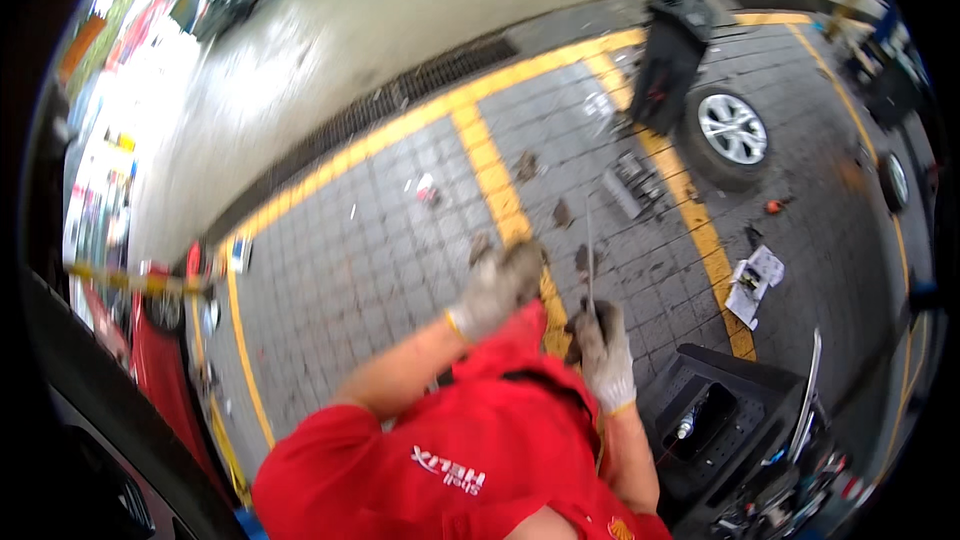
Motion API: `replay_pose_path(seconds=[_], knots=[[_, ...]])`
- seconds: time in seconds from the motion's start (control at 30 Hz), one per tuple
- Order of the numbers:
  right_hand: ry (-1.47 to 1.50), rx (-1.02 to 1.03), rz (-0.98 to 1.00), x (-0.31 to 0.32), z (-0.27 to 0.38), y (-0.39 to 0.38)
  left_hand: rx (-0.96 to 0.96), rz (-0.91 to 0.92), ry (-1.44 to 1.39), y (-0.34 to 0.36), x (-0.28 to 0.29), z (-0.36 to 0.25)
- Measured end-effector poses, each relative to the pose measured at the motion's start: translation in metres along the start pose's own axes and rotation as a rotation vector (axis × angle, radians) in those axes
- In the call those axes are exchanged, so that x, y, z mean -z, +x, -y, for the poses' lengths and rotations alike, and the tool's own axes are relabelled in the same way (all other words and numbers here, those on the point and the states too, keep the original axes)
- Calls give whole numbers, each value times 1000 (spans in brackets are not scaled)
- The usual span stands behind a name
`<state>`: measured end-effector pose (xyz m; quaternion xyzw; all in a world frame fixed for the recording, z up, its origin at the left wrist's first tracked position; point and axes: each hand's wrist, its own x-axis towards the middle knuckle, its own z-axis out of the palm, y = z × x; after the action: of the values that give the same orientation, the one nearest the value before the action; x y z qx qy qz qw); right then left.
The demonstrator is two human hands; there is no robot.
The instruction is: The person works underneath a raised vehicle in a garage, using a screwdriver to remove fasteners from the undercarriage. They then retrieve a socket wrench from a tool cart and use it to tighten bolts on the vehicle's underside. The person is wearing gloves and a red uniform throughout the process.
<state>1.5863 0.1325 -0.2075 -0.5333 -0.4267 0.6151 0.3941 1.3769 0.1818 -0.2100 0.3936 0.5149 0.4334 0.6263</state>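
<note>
Both my hands wear pale work gloves with dark, dirty fingers. My right hand [604, 352] is closed around the lower end of a long thin metal rod [590, 255], which points away from me, nearly straight. Its handle, if there is one, is hidden in the glove. In front of my red clothing, my left hand [502, 285] hovers over the paving. Motion blurs its fingers, and I see nothing in them.
A black tool cart [720, 385] stands close on my right, with tools [790, 495] beside it. Further off are a wheel [732, 135], a black upright machine [670, 60], metal parts [634, 185] and papers [752, 285]. A red car [165, 380] is at the left.
</note>
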Motion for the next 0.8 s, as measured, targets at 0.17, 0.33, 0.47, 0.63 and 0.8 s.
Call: replay_pose_path(seconds=[0.17, 0.33, 0.47, 0.63, 0.8], knots=[[-132, 198, 429, -97, 38, 96, -186, -210, -392, 38, 140, -92], [-256, 285, 680, -192, 65, 156, -332, -466, -415, 9, 229, -122], [-311, 274, 883, -253, 74, 196, -420, -651, -465, -13, 278, -117], [-358, 480, 1044, -326, 79, 233, -498, -859, -440, -32, 330, -114], [-400, 593, 1106, -394, 83, 266, -494, -1084, -236, -44, 376, -123]])
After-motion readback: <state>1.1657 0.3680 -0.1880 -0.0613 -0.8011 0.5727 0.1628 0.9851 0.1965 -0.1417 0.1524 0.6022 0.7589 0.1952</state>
